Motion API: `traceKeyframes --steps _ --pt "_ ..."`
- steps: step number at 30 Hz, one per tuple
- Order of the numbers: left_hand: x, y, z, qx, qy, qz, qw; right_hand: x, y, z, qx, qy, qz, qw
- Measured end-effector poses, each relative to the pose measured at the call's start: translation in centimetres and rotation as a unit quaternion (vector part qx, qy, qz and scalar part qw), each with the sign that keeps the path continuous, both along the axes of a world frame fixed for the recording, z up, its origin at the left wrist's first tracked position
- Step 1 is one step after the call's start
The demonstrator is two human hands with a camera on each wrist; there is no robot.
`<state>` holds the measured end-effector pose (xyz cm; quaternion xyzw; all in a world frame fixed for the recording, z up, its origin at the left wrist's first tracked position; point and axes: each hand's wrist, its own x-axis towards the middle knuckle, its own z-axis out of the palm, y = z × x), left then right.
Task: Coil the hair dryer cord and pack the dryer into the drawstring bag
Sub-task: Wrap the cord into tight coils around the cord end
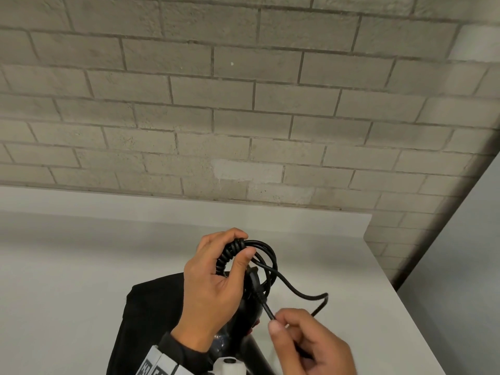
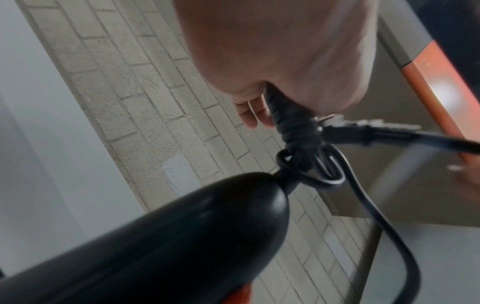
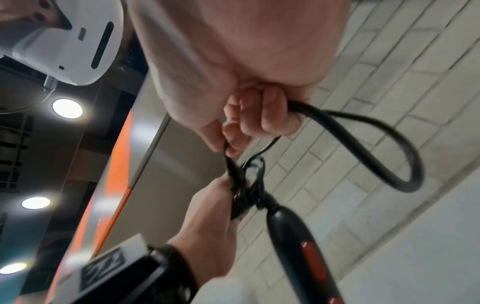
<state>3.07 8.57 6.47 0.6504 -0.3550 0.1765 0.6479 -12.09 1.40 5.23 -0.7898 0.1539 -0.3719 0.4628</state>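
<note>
My left hand (image 1: 242, 244) grips a tightly wound bundle of the black cord (image 1: 227, 258), with a few wider loops (image 1: 270, 261) sticking out to the right. My right hand (image 1: 278, 322) pinches the cord just behind the plug (image 2: 363, 131), and a slack loop (image 3: 389, 144) hangs from it. The black hair dryer hangs below the bundle; its handle (image 3: 298, 236) carries red buttons and is mostly hidden under my left hand in the head view. Under both hands the black drawstring bag (image 1: 151, 307) lies flat on the white table (image 1: 81, 266).
A grey brick wall (image 1: 243, 104) rises right behind the table. The table's right edge (image 1: 405, 299) runs diagonally close to my right hand. A white wrist-worn device (image 1: 230, 366) shows at the bottom edge.
</note>
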Motion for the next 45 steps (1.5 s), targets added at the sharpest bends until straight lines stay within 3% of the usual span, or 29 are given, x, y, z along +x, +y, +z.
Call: traceKeyframes --steps 4,7,10,14,16,18,22,24,28,32,35,39,45 --pt "0.3 0.3 0.0 -0.005 0.015 -0.003 1.0 -2.1 -3.2 0.9 -0.079 -0.016 0.001 0.997" --pt "0.3 0.4 0.0 -0.004 0.023 -0.012 1.0 -3.5 -7.2 -0.5 -0.19 0.063 0.024 0.979" --pt "0.0 0.3 -0.1 -0.001 0.019 -0.022 1.0 -4.4 -10.5 -4.1 -0.288 0.169 0.018 0.943" --pt "-0.3 -0.1 0.1 -0.002 0.011 -0.026 1.0 -4.2 -11.7 -5.7 -0.346 0.159 0.068 0.922" --pt "-0.3 -0.2 0.2 -0.001 0.01 -0.025 1.0 -4.0 -9.6 -3.2 -0.349 0.124 0.059 0.927" --pt "-0.4 -0.3 0.2 0.002 0.007 -0.023 1.0 -3.7 -6.8 -1.5 -0.34 0.034 0.031 0.939" --pt "-0.4 -0.5 0.2 0.007 0.0 -0.022 1.0 -1.2 -2.2 0.0 -0.235 -0.076 -0.082 0.966" --pt "-0.6 -0.6 0.2 0.008 0.002 -0.022 1.0 0.4 -1.2 0.2 -0.147 -0.069 -0.1 0.982" --pt "-0.6 -0.4 0.4 0.013 -0.002 -0.013 1.0 1.9 -0.1 -0.6 -0.049 0.054 -0.006 0.997" --pt "-0.5 -0.3 0.4 0.025 -0.006 -0.014 1.0 1.4 -1.2 1.2 -0.254 0.058 -0.066 0.963" --pt "-0.5 -0.2 0.3 0.026 -0.013 -0.014 0.999 1.1 -3.0 3.2 -0.358 0.028 -0.102 0.928" --pt "-0.6 -0.2 0.4 0.019 -0.027 -0.029 0.999 0.9 -5.0 6.3 -0.457 0.022 -0.082 0.885" --pt "-0.8 0.2 0.7 0.025 -0.032 -0.063 0.997 2.2 -6.7 9.7 -0.508 0.035 0.002 0.861"
